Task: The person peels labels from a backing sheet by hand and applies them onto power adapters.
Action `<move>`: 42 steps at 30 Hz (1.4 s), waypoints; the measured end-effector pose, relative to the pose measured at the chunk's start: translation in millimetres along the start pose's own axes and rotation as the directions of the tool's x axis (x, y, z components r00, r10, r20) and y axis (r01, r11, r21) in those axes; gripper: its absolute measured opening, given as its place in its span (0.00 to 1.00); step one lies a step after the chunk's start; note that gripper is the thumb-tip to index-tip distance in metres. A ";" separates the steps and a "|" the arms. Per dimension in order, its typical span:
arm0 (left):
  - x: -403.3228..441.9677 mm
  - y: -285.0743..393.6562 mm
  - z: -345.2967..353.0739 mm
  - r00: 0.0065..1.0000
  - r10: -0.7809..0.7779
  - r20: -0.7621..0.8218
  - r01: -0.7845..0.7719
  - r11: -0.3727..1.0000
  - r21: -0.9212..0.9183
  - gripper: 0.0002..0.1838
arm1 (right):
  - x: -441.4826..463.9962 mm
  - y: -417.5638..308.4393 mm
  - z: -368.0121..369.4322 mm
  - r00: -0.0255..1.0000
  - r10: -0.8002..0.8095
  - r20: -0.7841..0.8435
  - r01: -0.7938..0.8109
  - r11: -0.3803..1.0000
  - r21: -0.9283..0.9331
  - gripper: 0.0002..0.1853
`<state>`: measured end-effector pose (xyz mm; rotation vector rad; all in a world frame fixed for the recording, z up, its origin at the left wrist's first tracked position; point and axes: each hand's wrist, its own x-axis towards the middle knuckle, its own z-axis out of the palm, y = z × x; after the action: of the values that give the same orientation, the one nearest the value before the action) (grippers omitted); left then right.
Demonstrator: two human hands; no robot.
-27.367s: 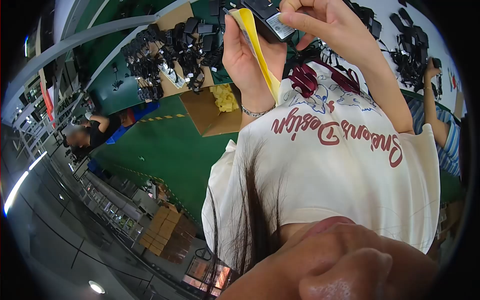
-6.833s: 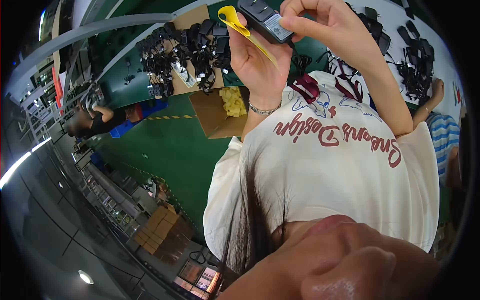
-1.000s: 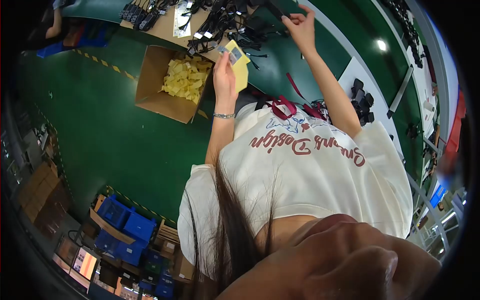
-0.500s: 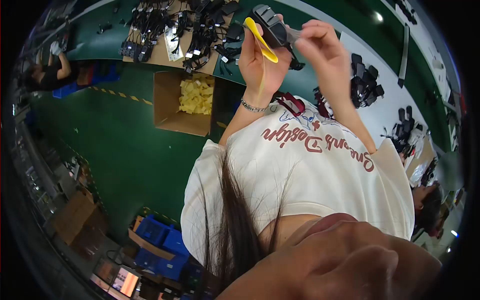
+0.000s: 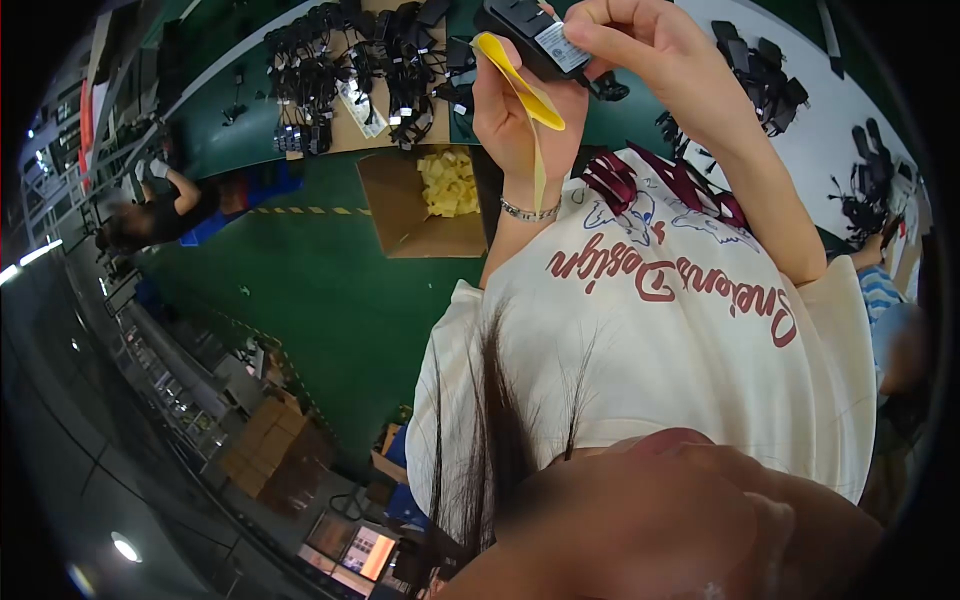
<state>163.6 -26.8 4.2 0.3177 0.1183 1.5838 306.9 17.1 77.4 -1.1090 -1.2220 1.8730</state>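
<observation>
My left hand [image 5: 530, 140], palm up, is closed around a black power adapter [image 5: 512, 22] at the top of the view. A bent yellow slip [image 5: 518, 82] is also held there, by the thumb, its lower end hanging towards the wrist. On the adapter's face is a white printed label [image 5: 560, 46]. The fingers of my right hand [image 5: 655, 45] are closed at the adapter's right side, thumb on the label's edge. Whether those fingers grip the adapter or only press the label, I cannot tell. Part of the adapter's cable [image 5: 608, 88] shows below.
Many black adapters with cables [image 5: 405, 70] lie on the green bench [image 5: 205, 105], more [image 5: 765, 75] on a white surface at right. A cardboard box [image 5: 425, 240] with yellow scraps [image 5: 450, 185] stands below the bench edge. Another person [image 5: 150, 215] works at far left.
My right hand has come in against the adapter, its thumb now on the label. The adapter has turned, so its labelled face shows. The whole view has tilted.
</observation>
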 end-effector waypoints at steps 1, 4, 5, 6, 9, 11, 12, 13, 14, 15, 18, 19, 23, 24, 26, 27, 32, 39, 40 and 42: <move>3.6 -1.7 -14.5 1.000 -0.012 -0.003 0.012 1.000 0.006 0.10 | -1.0 1.3 -1.4 1.000 -0.006 -0.012 0.006 1.000 -0.011 0.10; 22.2 -6.4 -71.5 0.888 -0.074 0.454 0.123 0.989 -0.080 0.10 | -2.7 0.2 -9.2 1.000 0.017 -0.006 -0.017 1.000 -0.019 0.09; 20.0 -7.7 -75.4 0.840 -0.082 0.537 0.153 0.984 -0.089 0.11 | -4.1 3.5 -10.4 1.000 0.022 -0.006 -0.022 1.000 -0.022 0.09; 9.4 -9.0 -48.9 0.942 -0.093 0.323 0.110 0.993 -0.034 0.10 | -5.5 6.8 -11.7 1.000 0.027 -0.007 -0.027 0.999 -0.026 0.09; -5.8 -13.1 -7.2 0.988 -0.051 -0.144 0.067 0.992 0.107 0.10 | -5.9 16.0 -16.1 0.998 -0.061 0.000 0.061 0.996 0.058 0.08; -5.3 -15.5 -5.1 0.994 -0.053 -0.100 0.061 0.995 0.075 0.10 | -4.9 20.1 -16.6 0.997 -0.075 -0.003 0.075 0.995 0.059 0.08; -5.9 -16.7 -6.7 0.994 -0.056 -0.097 0.063 0.996 0.069 0.10 | -4.6 23.7 -17.2 0.996 -0.090 -0.004 0.090 0.994 0.058 0.07; -5.4 -17.2 -6.8 0.994 -0.055 -0.093 0.061 0.996 0.063 0.10 | -4.4 24.5 -17.5 0.994 -0.105 -0.004 0.105 0.993 0.056 0.07; -4.7 -16.9 -6.8 0.995 -0.051 -0.091 0.057 0.996 0.062 0.10 | -4.5 23.9 -17.6 0.994 -0.105 -0.006 0.105 0.993 0.058 0.07; -4.6 -17.4 -7.0 0.995 -0.047 -0.088 0.053 0.997 0.061 0.10 | -4.9 22.7 -17.6 0.995 -0.097 -0.002 0.097 0.993 0.065 0.07; -4.0 -18.1 -8.5 0.995 -0.038 -0.087 0.043 0.997 0.058 0.11 | -5.4 21.3 -17.3 0.997 -0.080 0.005 0.079 0.994 0.079 0.07; -3.6 -17.7 -11.7 0.996 -0.034 -0.084 0.039 0.998 0.055 0.11 | -5.5 23.4 -16.9 0.995 -0.098 0.001 0.097 0.992 0.080 0.07; 23.5 -16.3 -69.1 0.929 -0.101 0.356 0.167 0.973 -0.161 0.11 | -5.4 24.1 -16.2 0.992 -0.125 -0.008 0.125 0.989 0.084 0.06; 25.0 -15.9 -64.1 0.878 -0.098 0.468 0.209 0.959 -0.191 0.11 | -5.7 22.9 -15.8 0.993 -0.117 -0.010 0.118 0.989 0.087 0.06; 10.2 -15.9 -50.8 0.942 -0.100 0.321 0.115 0.993 -0.028 0.11 | -5.9 21.5 -15.4 0.994 -0.110 -0.011 0.111 0.990 0.087 0.06; -3.3 -15.9 -28.1 0.998 -0.035 0.052 0.024 0.982 0.190 0.11 | -6.0 20.9 -15.3 0.994 -0.109 -0.012 0.109 0.991 0.079 0.06; -4.3 -16.0 -3.1 0.996 -0.046 -0.076 0.047 0.999 0.008 0.10 | -5.5 21.8 -14.9 0.994 -0.108 -0.019 0.109 0.990 0.085 0.06; -5.1 -14.4 -6.1 0.998 -0.030 -0.057 0.032 0.999 0.034 0.11 | -7.7 18.1 -13.2 0.994 -0.098 -0.037 0.100 0.994 0.052 0.06; -5.3 -13.6 -6.7 0.998 -0.028 -0.056 0.030 0.999 0.039 0.11 | -7.6 19.4 -12.7 0.992 -0.123 -0.041 0.124 0.992 0.034 0.06; -5.4 -12.1 -6.6 0.998 -0.022 -0.064 0.026 0.998 0.056 0.11 | -6.9 19.1 -11.4 0.988 -0.146 -0.044 0.147 0.989 0.018 0.06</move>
<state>173.4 -30.8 -6.0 0.3093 0.2156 1.5689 319.0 8.7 59.3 -1.0145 -1.2231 1.7398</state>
